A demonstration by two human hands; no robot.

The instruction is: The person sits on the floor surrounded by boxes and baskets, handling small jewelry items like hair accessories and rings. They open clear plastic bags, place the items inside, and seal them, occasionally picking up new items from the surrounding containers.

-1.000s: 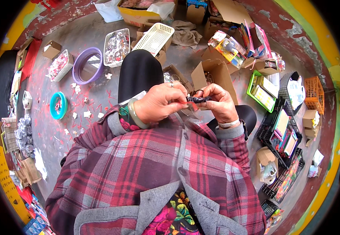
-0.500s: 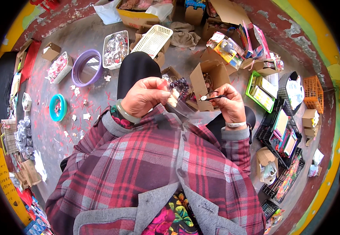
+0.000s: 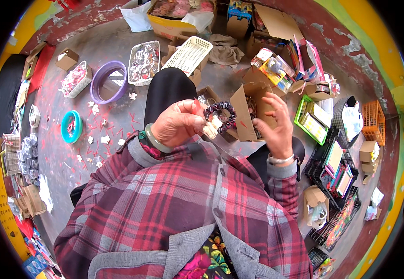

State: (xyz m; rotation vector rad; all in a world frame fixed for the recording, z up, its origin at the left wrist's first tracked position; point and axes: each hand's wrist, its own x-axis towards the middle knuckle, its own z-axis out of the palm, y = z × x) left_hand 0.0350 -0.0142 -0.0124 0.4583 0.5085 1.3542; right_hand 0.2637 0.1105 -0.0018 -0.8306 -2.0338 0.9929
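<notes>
My left hand [image 3: 179, 124] is raised in front of my chest and grips a dark beaded bracelet [image 3: 221, 114] by its near side, with a small pale tag hanging from it. A green bangle sits on that wrist. My right hand [image 3: 275, 125] hovers a little to the right of the bracelet, fingers spread and empty, in front of an open brown cardboard box [image 3: 243, 111]. A metal watch band circles the right wrist.
On the floor lie a purple ring-shaped basin [image 3: 104, 79], a teal round dish [image 3: 71, 125], a white mesh basket [image 3: 189, 55], a clear tray of trinkets [image 3: 144, 63], and scattered paper scraps. Green, black and orange crates [image 3: 374, 122] crowd the right side.
My left hand has kept the bracelet and lifted it up. My right hand let go of what it pinched, moved right and spread its fingers.
</notes>
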